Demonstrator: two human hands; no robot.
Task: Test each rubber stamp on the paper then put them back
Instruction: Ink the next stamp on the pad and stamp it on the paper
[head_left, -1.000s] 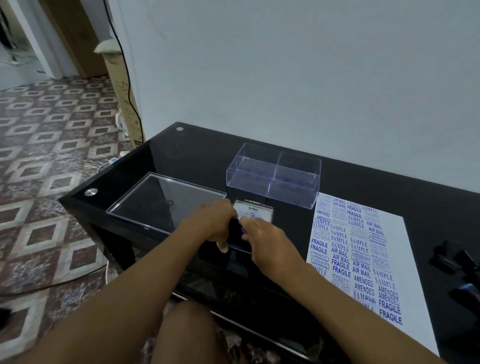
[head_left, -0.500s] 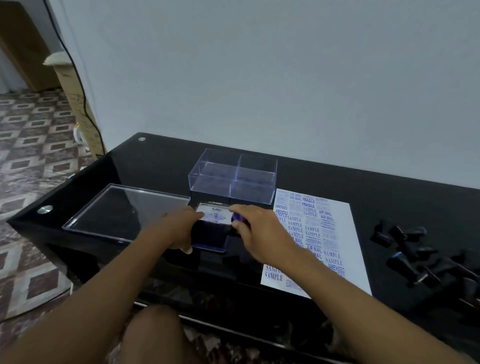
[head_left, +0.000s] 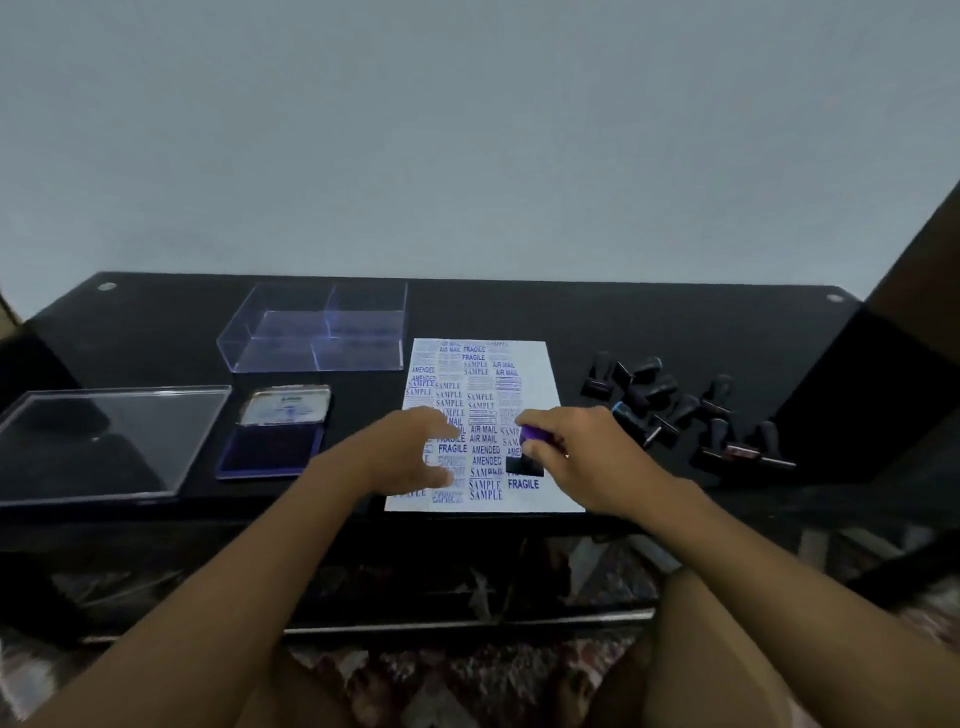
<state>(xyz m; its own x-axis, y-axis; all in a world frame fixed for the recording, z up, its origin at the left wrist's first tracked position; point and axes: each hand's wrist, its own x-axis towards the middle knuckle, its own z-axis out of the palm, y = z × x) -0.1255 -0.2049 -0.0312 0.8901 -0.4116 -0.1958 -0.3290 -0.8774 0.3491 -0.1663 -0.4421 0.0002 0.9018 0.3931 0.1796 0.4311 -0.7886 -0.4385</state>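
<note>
Head view: right hand (head_left: 587, 457) fingers pinch stamp (head_left: 527, 457) on paper (head_left: 540, 395); left hand (head_left: 410, 452) spread loose above paper; ink pad (head_left: 275, 441) left, spare stamps (head_left: 675, 410) right.

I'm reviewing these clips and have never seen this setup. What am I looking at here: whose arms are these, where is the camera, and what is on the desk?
There is no machine here. A camera worn on a person's head looks down at their two bare arms. On the black desk lie a sheet of paper covered in blue test prints, an open ink pad, a clear empty box, its flat clear lid and a pile of black rubber stamps. The right hand grips a purple-handled stamp on the paper. The left hand is spread open over the sheet.
</note>
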